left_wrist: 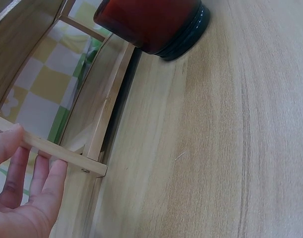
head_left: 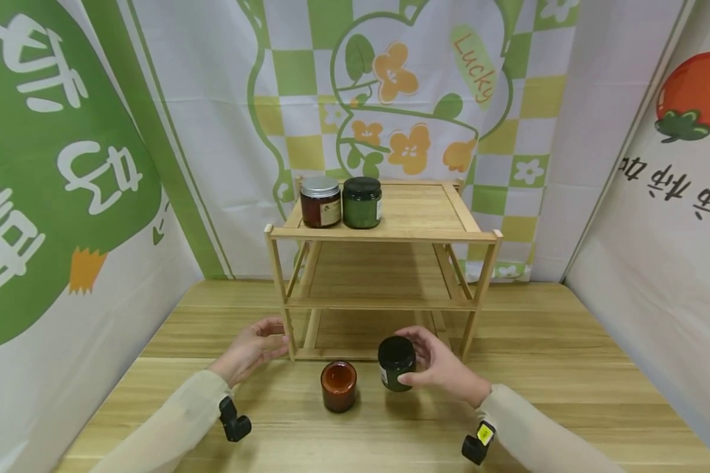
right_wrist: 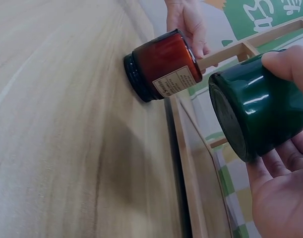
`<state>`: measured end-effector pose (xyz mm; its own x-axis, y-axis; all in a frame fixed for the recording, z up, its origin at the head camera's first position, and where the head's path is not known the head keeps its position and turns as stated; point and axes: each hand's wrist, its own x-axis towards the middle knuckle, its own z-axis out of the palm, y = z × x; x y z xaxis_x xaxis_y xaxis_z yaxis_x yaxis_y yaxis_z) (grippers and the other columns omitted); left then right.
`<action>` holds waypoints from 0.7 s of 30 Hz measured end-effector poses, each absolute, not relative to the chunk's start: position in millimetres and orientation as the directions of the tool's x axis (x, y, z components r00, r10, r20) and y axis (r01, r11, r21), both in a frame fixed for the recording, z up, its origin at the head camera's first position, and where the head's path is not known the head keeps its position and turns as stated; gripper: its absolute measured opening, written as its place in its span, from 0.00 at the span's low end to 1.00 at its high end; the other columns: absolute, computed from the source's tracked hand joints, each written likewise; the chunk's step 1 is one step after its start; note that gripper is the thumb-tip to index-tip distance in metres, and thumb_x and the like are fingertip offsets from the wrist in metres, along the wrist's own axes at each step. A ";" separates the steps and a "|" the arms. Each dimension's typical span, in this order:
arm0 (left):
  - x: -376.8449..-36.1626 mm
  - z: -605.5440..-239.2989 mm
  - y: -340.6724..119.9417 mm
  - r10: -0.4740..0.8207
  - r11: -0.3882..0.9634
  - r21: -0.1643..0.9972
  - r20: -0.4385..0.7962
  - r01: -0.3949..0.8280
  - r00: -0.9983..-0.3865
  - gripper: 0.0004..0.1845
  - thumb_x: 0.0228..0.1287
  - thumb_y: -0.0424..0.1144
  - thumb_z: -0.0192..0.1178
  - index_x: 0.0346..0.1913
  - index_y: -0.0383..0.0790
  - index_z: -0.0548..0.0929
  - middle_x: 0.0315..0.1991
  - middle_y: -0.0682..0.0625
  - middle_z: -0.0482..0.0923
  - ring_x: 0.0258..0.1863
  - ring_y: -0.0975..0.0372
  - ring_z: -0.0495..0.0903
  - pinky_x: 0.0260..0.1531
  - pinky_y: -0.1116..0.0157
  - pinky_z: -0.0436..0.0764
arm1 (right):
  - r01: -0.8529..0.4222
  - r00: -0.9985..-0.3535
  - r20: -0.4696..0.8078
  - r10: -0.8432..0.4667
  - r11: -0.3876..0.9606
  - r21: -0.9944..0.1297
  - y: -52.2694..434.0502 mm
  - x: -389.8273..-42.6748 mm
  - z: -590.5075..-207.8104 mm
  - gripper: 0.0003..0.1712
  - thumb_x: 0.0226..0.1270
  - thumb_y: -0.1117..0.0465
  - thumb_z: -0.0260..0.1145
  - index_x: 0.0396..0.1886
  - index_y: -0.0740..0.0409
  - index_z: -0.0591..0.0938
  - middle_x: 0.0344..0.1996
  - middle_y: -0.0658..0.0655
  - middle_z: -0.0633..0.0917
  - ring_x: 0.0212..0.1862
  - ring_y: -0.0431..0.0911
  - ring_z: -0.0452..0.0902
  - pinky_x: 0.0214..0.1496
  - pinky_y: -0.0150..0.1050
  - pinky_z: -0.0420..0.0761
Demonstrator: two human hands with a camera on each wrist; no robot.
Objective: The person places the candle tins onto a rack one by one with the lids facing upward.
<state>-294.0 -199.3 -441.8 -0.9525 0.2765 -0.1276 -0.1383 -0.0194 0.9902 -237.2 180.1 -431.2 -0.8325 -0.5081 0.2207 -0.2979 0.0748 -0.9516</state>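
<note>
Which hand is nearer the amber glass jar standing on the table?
Right. The right hand grips the dark green jar beside the amber glass jar; the left hand rests farther off.

The backdrop cloth (head_left: 426, 85) reads "Lucky"; the jar labels are unreadable.

Two jars (head_left: 340, 202) sit on the rack (head_left: 382, 234); two jars (head_left: 367, 378) stand before it.
</note>
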 end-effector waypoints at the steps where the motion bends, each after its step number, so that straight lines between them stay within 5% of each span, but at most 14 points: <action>1: -293.9 -441.8 -199.3 0.276 -0.022 0.990 -0.128 -0.140 -0.953 0.23 0.66 0.27 0.57 0.62 0.32 0.64 0.55 0.46 0.67 0.47 0.61 0.76 0.57 0.62 0.81 | -0.297 -0.833 0.221 -0.508 0.073 -0.952 180.7 -237.6 -430.4 0.41 0.50 0.71 0.74 0.63 0.70 0.64 0.58 0.67 0.73 0.55 0.36 0.75 0.58 0.26 0.77; 21: -294.7 -442.1 -201.0 0.292 -0.035 0.991 -0.114 -0.129 -0.949 0.21 0.67 0.27 0.57 0.60 0.34 0.67 0.53 0.47 0.69 0.47 0.61 0.77 0.57 0.62 0.81 | -0.321 -0.852 0.256 -0.456 0.070 -0.944 191.1 -236.3 -402.6 0.40 0.51 0.70 0.75 0.62 0.69 0.64 0.57 0.61 0.72 0.54 0.38 0.75 0.56 0.26 0.78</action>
